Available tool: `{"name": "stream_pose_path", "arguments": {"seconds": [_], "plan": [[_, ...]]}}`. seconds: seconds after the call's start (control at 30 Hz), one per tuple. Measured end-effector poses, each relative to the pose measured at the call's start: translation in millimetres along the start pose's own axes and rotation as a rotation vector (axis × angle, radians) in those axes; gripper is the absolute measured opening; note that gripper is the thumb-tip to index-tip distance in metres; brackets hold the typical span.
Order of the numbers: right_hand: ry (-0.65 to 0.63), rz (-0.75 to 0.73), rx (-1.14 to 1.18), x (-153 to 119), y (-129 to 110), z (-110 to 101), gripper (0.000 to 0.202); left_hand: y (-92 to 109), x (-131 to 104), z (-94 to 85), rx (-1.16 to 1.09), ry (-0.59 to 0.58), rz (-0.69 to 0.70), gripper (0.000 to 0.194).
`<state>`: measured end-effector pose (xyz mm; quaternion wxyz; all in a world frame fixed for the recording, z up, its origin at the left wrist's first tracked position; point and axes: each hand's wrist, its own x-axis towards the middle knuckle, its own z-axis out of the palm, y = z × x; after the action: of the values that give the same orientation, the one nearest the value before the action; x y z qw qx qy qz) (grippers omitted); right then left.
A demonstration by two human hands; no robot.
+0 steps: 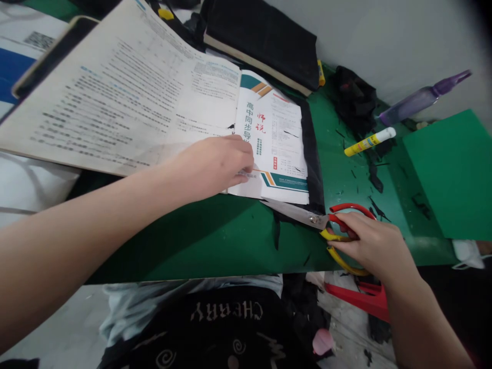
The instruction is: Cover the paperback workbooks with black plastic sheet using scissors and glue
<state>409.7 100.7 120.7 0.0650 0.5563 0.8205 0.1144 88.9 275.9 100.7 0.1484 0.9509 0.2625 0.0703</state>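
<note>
An open book lies across the green table, its printed pages to the left and a white sheet with orange and green stripes on the right. A black covering sticks out past the sheet's right edge. My left hand rests at the book's fold with fingers curled and closed against the page; fingertips are partly hidden. My right hand is closed around the red and yellow handles of scissors. The blades point left along the book's lower right edge, close to the black covering.
Behind the book lies a thick black-covered book. To the right are a glue stick, a purple bottle, crumpled black material and a green board. Black scraps are strewn over the green table, whose front edge faces me.
</note>
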Motion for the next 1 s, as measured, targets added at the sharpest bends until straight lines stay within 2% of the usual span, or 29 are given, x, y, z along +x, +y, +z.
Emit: {"name": "stream_pose_path", "arguments": {"seconds": [0.77, 0.93, 1.0], "plan": [[0.052, 0.017, -0.024, 3, -5, -8, 0.015, 0, 0, 0.3, 0.002, -0.012, -0.007, 0.028], [0.113, 0.095, 0.012, -10, 4, 1, 0.018, 1, 0, -0.3, 0.004, -0.02, -0.004, 0.029], [0.165, 0.205, 0.018, -14, 9, 5, 0.023, 2, 0, -1.0, 0.006, -0.024, -0.009, 0.029]]}}
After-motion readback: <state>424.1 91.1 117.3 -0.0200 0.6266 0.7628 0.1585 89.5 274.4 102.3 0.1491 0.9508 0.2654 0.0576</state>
